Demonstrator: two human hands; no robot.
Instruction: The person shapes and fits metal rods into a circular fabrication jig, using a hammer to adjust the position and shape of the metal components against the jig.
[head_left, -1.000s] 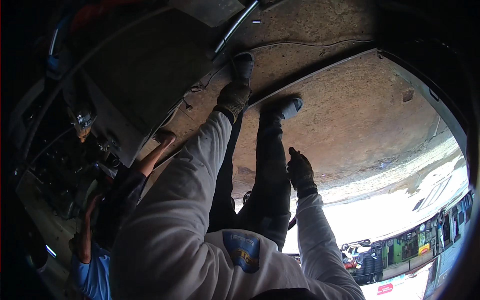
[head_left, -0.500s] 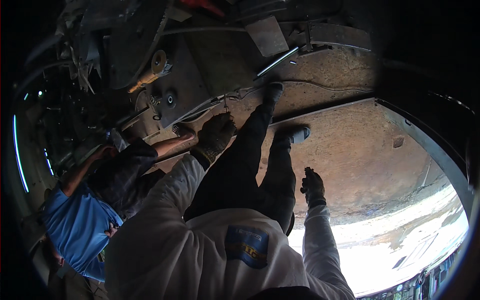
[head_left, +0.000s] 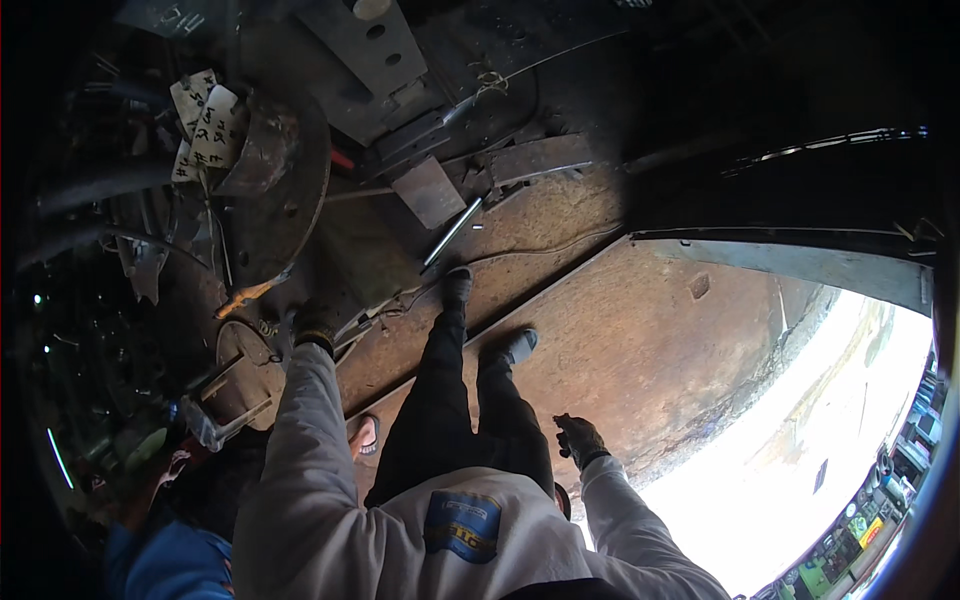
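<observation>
My left hand (head_left: pixel 314 328), in a dark glove, reaches out into the shadow over the dark metal plates at left. Its fingers are lost in the dark, so their grip does not show. Just beyond it and to the left lies an orange, narrow handle-like piece (head_left: pixel 246 298). My right hand (head_left: pixel 581 440), also in a dark glove, hangs out to the right above the rust-brown floor (head_left: pixel 620 330). Its fingers are curled, and a small dark thing seems to stick out at their tips, too small to name.
Tagged metal parts (head_left: pixel 265 145) stand at far left. A shiny rod (head_left: pixel 452 235) lies by a rectangular plate (head_left: pixel 428 192). A cable (head_left: pixel 550 248) and a long metal strip (head_left: pixel 540 290) cross the floor. A co-worker in a blue shirt (head_left: pixel 175 565) is close at lower left.
My left hand has gone farther out to the left, toward the orange piece. The view has swung, and my right hand stays low at the right. The co-worker now shows lower in the picture.
</observation>
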